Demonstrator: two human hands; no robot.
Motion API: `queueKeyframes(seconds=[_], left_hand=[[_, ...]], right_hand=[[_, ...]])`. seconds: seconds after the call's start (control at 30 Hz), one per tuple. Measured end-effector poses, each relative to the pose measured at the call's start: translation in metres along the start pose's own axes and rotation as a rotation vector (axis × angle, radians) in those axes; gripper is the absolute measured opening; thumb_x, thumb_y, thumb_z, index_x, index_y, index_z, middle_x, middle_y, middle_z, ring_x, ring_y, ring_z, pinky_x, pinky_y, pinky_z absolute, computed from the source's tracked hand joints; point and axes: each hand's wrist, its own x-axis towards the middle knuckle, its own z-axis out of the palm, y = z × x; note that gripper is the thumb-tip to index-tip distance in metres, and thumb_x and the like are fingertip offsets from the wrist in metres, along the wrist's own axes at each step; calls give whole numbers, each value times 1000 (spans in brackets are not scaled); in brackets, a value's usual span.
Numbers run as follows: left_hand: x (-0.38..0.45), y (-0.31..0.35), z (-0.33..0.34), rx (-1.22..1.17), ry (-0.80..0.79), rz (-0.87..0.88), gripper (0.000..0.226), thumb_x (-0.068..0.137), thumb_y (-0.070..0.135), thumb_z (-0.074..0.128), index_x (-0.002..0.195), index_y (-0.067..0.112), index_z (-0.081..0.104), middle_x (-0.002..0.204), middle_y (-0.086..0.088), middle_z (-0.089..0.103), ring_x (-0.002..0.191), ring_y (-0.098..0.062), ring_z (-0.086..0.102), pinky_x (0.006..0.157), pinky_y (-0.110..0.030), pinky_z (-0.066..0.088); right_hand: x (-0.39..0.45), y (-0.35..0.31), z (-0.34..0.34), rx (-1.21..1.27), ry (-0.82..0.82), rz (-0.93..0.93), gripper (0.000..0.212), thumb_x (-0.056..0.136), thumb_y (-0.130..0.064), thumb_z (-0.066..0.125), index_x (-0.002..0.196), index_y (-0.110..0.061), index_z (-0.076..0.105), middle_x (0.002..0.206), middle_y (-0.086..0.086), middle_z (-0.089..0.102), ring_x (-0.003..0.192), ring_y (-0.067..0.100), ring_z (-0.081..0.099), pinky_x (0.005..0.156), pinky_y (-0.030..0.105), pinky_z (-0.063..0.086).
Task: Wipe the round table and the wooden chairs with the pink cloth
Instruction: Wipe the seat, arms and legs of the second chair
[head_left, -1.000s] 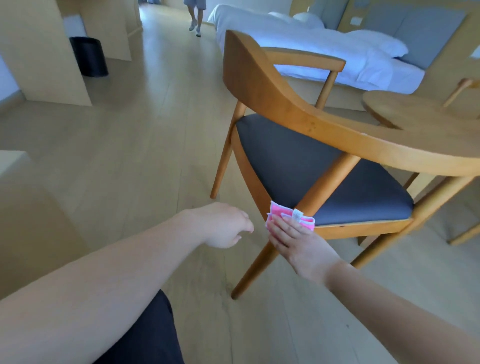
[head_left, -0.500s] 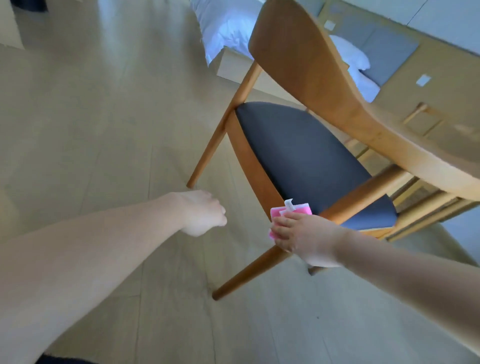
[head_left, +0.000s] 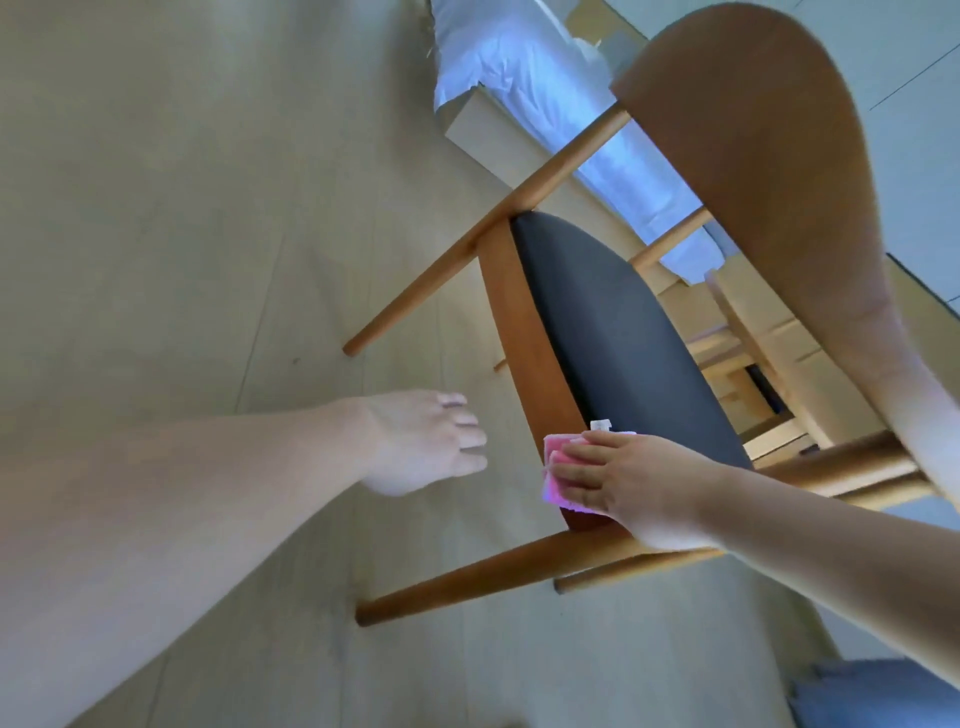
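Fingers of the right hand laid nearly straight and close together, flat on the pink cloth, pressing it against the corner of the wooden chair where the seat rail meets the front leg. Thumb hidden; cannot tell whether it hooks the cloth from below. A white tag sticking up from the cloth just past the fingertips. Directly beyond the fingers, the dark seat cushion, bare on top, framed by the wooden rail. Below the hand, the front leg slanting down to the floor, a second leg just behind it. Above and to the right of the fingers, the curved wooden backrest, broad and close to the camera, with its armrest support crossing behind the right wrist.

Fingers of the left hand loosely curled, slightly apart, holding nothing, hanging over the floor just to the left of the cloth and apart from the chair. Forearm stretching back toward the lower left corner.

Farther beyond the chair, a bed with white linen on a pale base. Past the seat on the right, more pale wooden furniture, partly hidden by the backrest. The round table not recognisable with any certainty. Something blue-grey in the lower right corner, too blurred to tell.
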Motion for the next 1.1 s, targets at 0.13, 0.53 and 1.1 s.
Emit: queueKeyframes(seconds=[0.13,0.53,1.1], left_hand=[[-6,-7,15,-36,-59,-24,69,90,-3,49,150,19,22,157,-9,20,145,-24,15,116,-38,5],[-22,-33,36,-130,-50,-73,63,93,3,47,149,20,23,154,-7,25,141,-24,22,117,-38,12],[-58,-54,81,-210,35,-239,50,94,21,44,141,23,27,144,-1,34,132,-22,32,114,-35,18]], right_hand=[[8,4,-3,16,29,50,64,99,-18,38,152,-23,2,160,0,-3,146,21,-12,110,36,-18],[74,33,-24,-108,66,130,56,99,-20,35,152,-13,16,159,8,12,147,26,5,111,38,-12],[204,186,-101,11,158,474,22,90,2,37,99,-15,48,111,5,54,112,28,46,94,50,43]])
